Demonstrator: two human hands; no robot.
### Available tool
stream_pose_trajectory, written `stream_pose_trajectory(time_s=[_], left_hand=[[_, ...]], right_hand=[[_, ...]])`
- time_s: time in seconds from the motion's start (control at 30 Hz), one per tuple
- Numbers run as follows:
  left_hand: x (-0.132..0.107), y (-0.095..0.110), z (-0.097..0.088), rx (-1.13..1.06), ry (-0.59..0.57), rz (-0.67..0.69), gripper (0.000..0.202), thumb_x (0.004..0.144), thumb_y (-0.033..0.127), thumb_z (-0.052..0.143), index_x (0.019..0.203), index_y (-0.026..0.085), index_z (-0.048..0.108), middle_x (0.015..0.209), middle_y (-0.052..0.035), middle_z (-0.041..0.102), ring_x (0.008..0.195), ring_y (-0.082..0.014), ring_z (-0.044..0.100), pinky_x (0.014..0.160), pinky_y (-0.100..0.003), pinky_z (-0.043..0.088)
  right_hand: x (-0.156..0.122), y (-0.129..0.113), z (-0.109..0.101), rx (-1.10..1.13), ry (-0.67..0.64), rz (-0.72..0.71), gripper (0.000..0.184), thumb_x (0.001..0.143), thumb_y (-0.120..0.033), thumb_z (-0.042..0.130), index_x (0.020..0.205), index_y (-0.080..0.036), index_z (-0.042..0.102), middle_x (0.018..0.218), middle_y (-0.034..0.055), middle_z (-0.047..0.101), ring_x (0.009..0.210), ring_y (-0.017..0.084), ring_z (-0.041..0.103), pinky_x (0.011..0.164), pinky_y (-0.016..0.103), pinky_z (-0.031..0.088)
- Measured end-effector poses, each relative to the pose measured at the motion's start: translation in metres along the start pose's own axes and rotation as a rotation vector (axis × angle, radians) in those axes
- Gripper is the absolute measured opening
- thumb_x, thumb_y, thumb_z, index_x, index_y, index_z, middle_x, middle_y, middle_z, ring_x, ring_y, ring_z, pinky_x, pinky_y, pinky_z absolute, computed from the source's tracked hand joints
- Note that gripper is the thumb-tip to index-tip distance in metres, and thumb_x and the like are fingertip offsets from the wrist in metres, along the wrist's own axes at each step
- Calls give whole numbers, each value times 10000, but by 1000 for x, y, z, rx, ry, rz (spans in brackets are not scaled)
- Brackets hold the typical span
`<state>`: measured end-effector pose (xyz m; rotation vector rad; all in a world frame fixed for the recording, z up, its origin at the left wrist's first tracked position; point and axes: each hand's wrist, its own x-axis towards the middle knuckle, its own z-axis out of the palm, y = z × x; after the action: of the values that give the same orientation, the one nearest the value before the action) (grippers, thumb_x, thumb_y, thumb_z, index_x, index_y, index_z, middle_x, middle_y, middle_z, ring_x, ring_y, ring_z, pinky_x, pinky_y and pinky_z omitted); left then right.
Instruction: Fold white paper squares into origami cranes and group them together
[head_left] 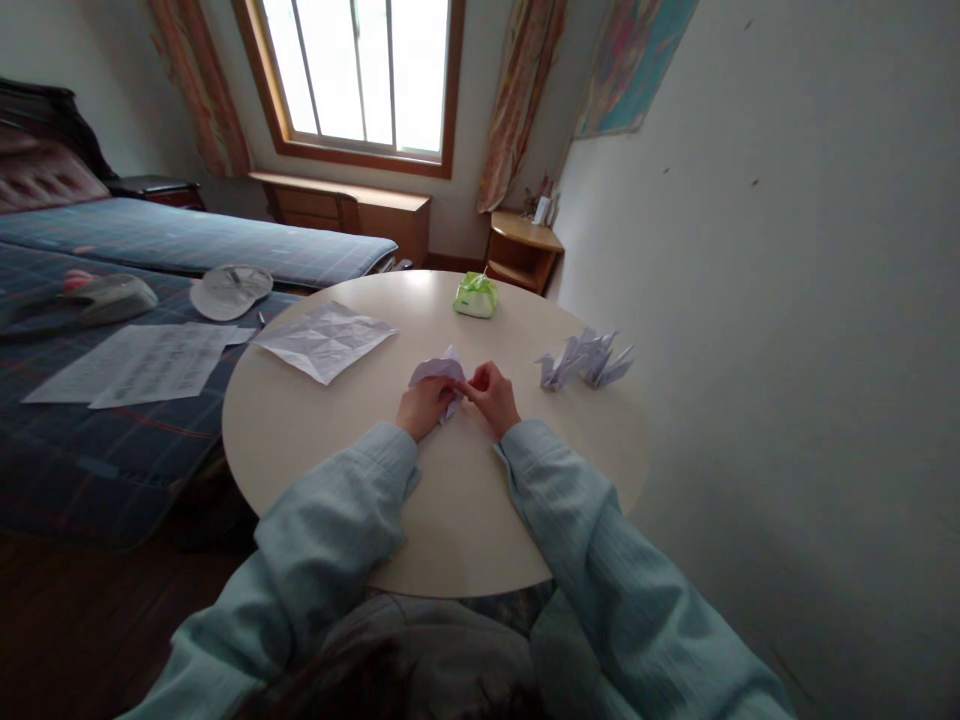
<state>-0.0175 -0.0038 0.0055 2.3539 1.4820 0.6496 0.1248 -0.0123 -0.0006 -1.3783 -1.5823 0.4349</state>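
Both hands meet over the middle of the round table [435, 520], around a partly folded sheet of white paper [442, 368]. My left hand [424, 403] is closed on the paper from the left, its fingers partly covering it. From the right, my right hand [491, 397] pinches the paper's edge between thumb and fingertips. Part of the paper sticks up beyond the left fingers and a narrow point shows below them; the rest is hidden. Several folded paper cranes [585, 360] stand in a cluster to the right. An unfolded, creased paper sheet [328, 340] lies at the left.
A green tissue pack [475, 296] sits at the table's far side. Beside the table on the left is a bed [97, 470] with printed sheets [161, 362] and a white cap [231, 290] on it. A wall [787, 350] runs close along the right.
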Motion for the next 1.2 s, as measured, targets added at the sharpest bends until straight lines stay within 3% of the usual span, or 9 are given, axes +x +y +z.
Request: stream_pose_trajectory(time_s=[0.4, 1.0, 1.2], left_hand=[[4, -8, 6, -82, 62, -20, 209, 762, 229, 464, 889, 186, 625, 987, -44, 629, 963, -186, 539, 873, -309, 421], [4, -5, 6, -81, 70, -26, 222, 773, 293, 473, 875, 174, 630, 921, -51, 637, 898, -177, 554, 810, -283, 425], [5, -9, 9, -78, 90, -7, 246, 763, 352, 490, 863, 171, 623, 917, -53, 638, 904, -176, 553, 822, -273, 420]], right_hand=[[1, 7, 1, -121, -200, -39, 276, 637, -410, 590, 632, -187, 428, 547, -61, 466, 517, 76, 435, 508, 198, 307], [0, -8, -7, -201, -404, -52, 416, 458, -411, 690, 639, -199, 382, 541, -99, 388, 497, 62, 367, 477, 185, 259], [0, -2, -5, -146, -396, -90, 269, 591, -349, 602, 642, -194, 388, 549, -83, 417, 504, 65, 381, 497, 191, 280]])
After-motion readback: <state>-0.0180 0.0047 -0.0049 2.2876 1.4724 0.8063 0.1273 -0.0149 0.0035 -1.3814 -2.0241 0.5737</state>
